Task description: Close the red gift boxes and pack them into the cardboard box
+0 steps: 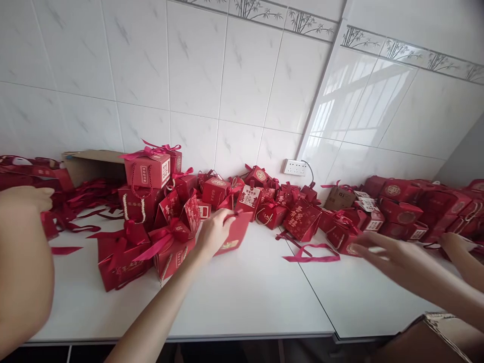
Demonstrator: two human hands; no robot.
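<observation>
My left hand (214,232) reaches across the white counter (245,297) with its fingers closed on the edge of a flat red gift box (238,236). It is beside a heap of red gift boxes with ribbon bows (166,237). Over the counter's right half, my right hand (381,254) is smeared by motion, fingers stretched out and holding nothing. It hovers next to a loose red ribbon (312,256) and a small red box (342,237).
Red boxes line the tiled wall, with a further pile (416,206) at the right. Another person's arm (22,262) fills the left edge and another hand (457,244) shows far right. An open cardboard box (91,164) lies at back left, a wall socket (295,167) behind, a cardboard carton (434,343) at the bottom right.
</observation>
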